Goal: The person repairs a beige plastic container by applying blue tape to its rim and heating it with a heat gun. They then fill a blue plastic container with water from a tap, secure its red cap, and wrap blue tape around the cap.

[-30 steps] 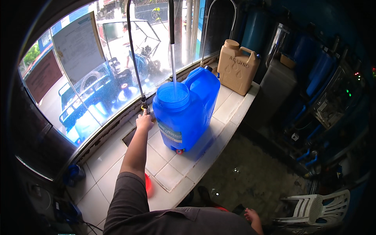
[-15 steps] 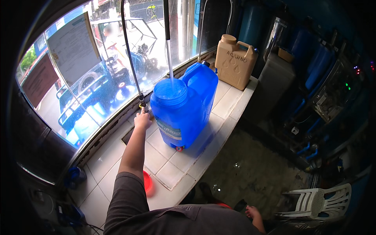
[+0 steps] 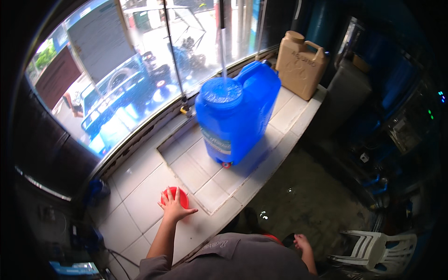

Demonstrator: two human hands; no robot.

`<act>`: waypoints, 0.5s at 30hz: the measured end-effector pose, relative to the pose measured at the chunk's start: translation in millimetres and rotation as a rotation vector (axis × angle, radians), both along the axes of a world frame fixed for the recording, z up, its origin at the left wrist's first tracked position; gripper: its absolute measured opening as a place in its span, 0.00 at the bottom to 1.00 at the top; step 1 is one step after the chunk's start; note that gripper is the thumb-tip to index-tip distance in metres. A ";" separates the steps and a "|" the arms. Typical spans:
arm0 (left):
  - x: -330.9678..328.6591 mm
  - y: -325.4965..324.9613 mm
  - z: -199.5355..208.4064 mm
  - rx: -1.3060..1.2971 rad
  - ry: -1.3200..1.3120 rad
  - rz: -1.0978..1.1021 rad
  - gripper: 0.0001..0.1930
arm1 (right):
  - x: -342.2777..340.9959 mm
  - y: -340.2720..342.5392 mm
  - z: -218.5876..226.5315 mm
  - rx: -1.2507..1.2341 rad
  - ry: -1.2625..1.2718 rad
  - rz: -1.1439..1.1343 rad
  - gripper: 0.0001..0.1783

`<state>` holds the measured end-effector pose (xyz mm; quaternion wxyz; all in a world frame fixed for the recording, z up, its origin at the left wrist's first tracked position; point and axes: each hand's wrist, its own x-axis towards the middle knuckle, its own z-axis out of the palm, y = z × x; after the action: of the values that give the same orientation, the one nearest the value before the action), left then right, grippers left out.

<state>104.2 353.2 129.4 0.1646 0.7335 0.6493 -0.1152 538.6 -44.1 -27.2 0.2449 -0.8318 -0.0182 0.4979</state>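
My left hand (image 3: pixel 173 209) is open, its fingers spread over a round red lid (image 3: pixel 183 198) on the white tiled counter (image 3: pixel 135 205). Ahead stands a blue plastic water jug (image 3: pixel 238 116) with a handle and a wide uncovered mouth. Water (image 3: pixel 225 60) streams from a pipe above into that mouth, where the surface is bubbly and high. A small red-centred spigot shows low on the jug. My right hand (image 3: pixel 302 243) hangs low beside my body with curled fingers, against a dark object (image 3: pixel 289 240) that I cannot make out.
A tan jug (image 3: pixel 301 65) stands at the counter's far end. Beside the window is a valve with a yellow handle (image 3: pixel 185 110) on a thin pipe. White stacked chairs (image 3: pixel 378 252) are at the lower right. Tanks and piping line the dark right side.
My left hand has left the valve by the window and come back to the red lid. The water level in the blue jug looks higher. The view has shifted.
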 end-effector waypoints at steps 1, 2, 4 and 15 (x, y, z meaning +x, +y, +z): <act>-5.2 -7.5 -5.4 0.052 -0.038 0.018 0.61 | 0.8 22.4 7.4 0.077 0.011 0.073 0.16; -7.9 -10.0 -10.4 0.126 -0.059 0.032 0.59 | 0.1 51.8 14.1 0.132 0.026 0.132 0.15; -12.8 -10.4 -16.8 0.220 -0.117 0.085 0.56 | -9.6 109.3 33.7 0.304 0.038 0.245 0.13; 124.5 -49.5 37.3 0.213 -1.106 -0.340 0.49 | -113.0 262.0 180.5 0.982 0.717 0.290 0.44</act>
<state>228.6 303.7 166.7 0.3836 0.7908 0.3483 0.3258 425.6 217.8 153.3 0.5195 -0.3923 -0.2743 0.7078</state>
